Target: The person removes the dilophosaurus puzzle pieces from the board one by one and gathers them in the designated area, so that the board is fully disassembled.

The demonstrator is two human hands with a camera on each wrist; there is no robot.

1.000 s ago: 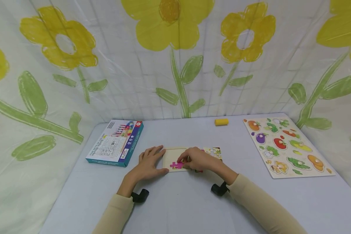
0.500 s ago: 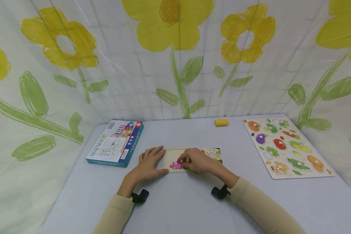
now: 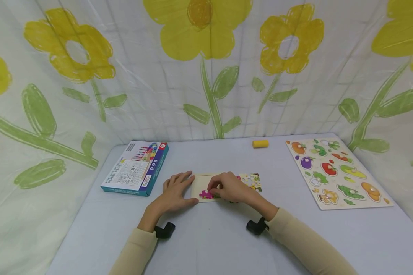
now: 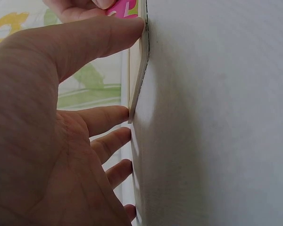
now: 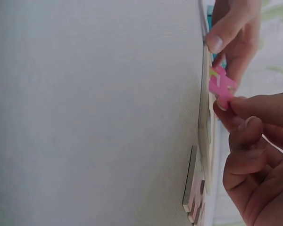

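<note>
A shallow wooden puzzle tray [image 3: 202,180] lies on the table in the middle of the head view. My left hand [image 3: 174,194] is spread along its left side, thumb at the near corner and forefinger at the far one. With thumb and forefinger, my right hand [image 3: 231,188] pinches a pink jigsaw piece [image 5: 221,87] by its edge. The right wrist view shows this piece tilted over the tray's near side. In the left wrist view the thumb [image 4: 104,41] lies against the tray's edge. My right hand covers the tray's right part.
Several loose jigsaw pieces [image 3: 256,182] lie right of the tray. A flat box [image 3: 134,168] is at the left, a yellow cylinder [image 3: 260,143] at the back. At the right lies a vegetable peg puzzle board [image 3: 340,173]. A flowered cloth [image 3: 141,103] hangs behind the table.
The pink jigsaw piece has tilted and shifted very slightly left in my right hand, near the tray's front edge. My left hand keeps its place.
</note>
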